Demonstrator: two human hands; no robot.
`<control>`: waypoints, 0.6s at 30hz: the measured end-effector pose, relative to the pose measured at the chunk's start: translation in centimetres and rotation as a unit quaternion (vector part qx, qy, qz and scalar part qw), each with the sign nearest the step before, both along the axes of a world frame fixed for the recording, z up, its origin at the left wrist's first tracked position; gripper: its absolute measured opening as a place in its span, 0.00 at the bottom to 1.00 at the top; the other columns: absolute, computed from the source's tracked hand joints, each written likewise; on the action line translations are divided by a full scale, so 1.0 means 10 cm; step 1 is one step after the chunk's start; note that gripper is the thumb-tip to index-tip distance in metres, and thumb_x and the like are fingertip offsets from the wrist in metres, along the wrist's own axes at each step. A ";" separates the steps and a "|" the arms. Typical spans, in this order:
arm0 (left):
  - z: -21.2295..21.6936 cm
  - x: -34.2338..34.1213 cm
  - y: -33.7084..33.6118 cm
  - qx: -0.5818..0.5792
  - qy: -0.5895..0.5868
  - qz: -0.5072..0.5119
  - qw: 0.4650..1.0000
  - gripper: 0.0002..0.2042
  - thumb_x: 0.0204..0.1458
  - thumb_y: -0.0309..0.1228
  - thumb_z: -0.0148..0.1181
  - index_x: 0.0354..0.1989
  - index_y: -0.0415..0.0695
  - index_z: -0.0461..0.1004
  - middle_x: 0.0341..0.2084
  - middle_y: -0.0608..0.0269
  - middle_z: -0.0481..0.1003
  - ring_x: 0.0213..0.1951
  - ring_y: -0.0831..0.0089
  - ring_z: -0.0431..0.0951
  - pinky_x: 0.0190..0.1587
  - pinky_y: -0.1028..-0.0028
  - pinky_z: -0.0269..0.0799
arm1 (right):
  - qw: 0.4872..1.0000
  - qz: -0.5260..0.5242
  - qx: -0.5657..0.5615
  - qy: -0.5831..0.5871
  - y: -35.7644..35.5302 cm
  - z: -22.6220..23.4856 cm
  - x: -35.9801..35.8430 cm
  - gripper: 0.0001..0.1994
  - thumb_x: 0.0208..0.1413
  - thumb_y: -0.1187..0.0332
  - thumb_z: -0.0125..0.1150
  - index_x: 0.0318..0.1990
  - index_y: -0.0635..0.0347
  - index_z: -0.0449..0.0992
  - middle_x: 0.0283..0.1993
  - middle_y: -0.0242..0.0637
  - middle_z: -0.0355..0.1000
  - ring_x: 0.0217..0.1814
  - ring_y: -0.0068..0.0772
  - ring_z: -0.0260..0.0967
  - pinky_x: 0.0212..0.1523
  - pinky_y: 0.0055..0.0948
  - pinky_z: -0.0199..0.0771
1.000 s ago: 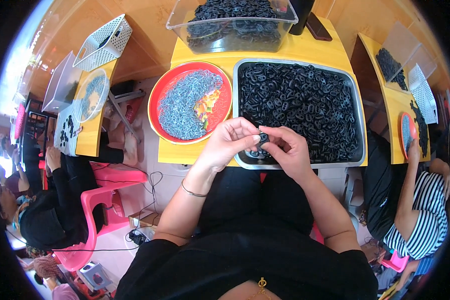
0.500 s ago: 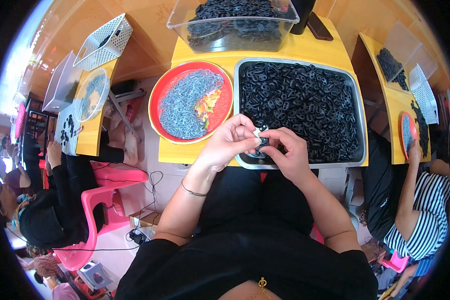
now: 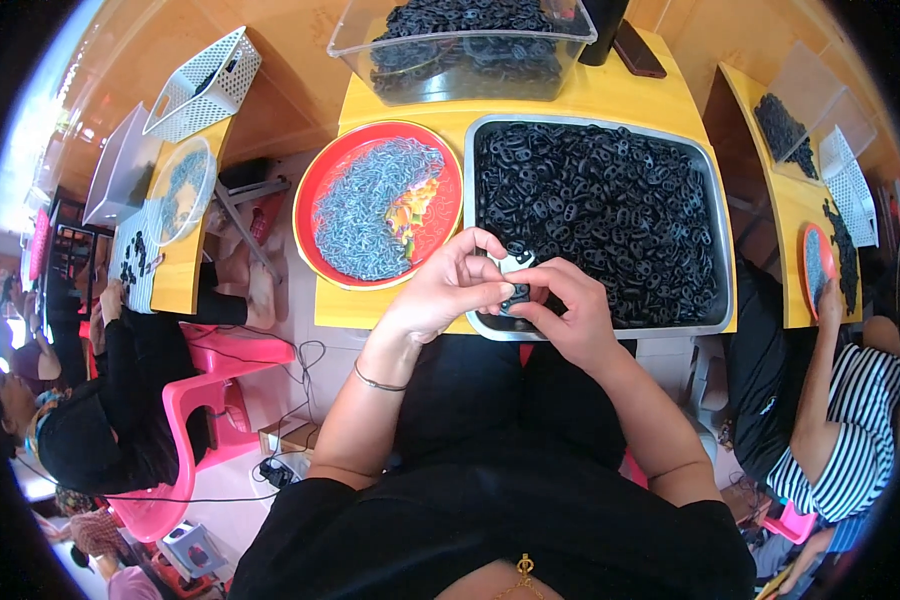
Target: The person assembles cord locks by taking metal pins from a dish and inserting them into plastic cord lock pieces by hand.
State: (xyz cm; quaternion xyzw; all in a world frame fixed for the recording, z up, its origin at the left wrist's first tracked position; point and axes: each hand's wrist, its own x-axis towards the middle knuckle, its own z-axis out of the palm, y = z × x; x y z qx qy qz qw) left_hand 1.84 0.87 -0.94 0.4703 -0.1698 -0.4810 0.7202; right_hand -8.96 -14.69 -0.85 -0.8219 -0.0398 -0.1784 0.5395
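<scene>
Left hand: left hand point(image 3: 448, 290) comes up from the lower edge, thin bracelet point(image 3: 378, 380) on the wrist, fingers curled in and pinching the small black piece point(image 3: 515, 293) from its side, thumb on top.
Right hand: right hand point(image 3: 567, 310) mirrors it, fingertips pinched onto the same piece, so both hands meet over the near rim of the tray.
Piece: small, dark, rubbery-looking, with a bit of pale grey part point(image 3: 515, 262) showing just above it. Mostly hidden by fingers, so honestly can't tell which way its long axis runs.
Tray: rectangular metal tray point(image 3: 722, 260), shiny rim, heaped with matte black oval ring-like bits point(image 3: 610, 210), all jumbled.
Red dish: round red plastic dish point(image 3: 310, 190) just left of the tray, full of tiny grey metal clips point(image 3: 365, 210).
Table: yellow table point(image 3: 610, 95), smooth top.
Far bin: clear plastic bin point(image 3: 460, 45) at the far edge, also loaded with the black pieces.
</scene>
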 end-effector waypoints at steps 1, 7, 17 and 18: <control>0.00 0.00 0.00 0.005 0.001 0.000 1.000 0.15 0.46 0.19 0.59 0.40 0.43 0.63 0.23 0.66 0.73 0.25 0.82 0.72 0.29 0.84 0.68 | 1.000 -0.004 0.003 0.003 0.00 -0.01 0.00 0.14 0.41 0.76 0.64 0.39 0.60 0.75 0.29 0.33 0.69 0.25 0.23 0.65 0.28 0.20 0.66; 0.00 0.00 -0.01 0.008 -0.013 -0.013 1.000 0.15 0.46 0.18 0.59 0.40 0.43 0.63 0.23 0.65 0.73 0.25 0.82 0.72 0.29 0.84 0.68 | 1.000 -0.009 -0.021 0.015 0.00 -0.01 -0.03 0.14 0.42 0.74 0.63 0.40 0.59 0.75 0.31 0.36 0.70 0.26 0.27 0.68 0.28 0.23 0.68; 0.01 0.00 -0.01 -0.004 0.018 -0.006 1.000 0.15 0.46 0.19 0.59 0.41 0.42 0.63 0.23 0.65 0.73 0.26 0.81 0.73 0.30 0.84 0.69 | 1.000 0.002 0.005 0.006 -0.01 0.01 0.00 0.15 0.41 0.75 0.64 0.41 0.60 0.75 0.28 0.33 0.68 0.25 0.22 0.65 0.28 0.20 0.64; 0.01 -0.01 -0.01 -0.004 0.018 -0.006 1.000 0.15 0.46 0.19 0.59 0.41 0.42 0.63 0.23 0.65 0.73 0.26 0.81 0.73 0.30 0.84 0.69 | 1.000 0.008 0.012 0.009 -0.02 0.00 -0.01 0.15 0.41 0.75 0.65 0.41 0.60 0.75 0.28 0.33 0.68 0.25 0.22 0.65 0.28 0.20 0.64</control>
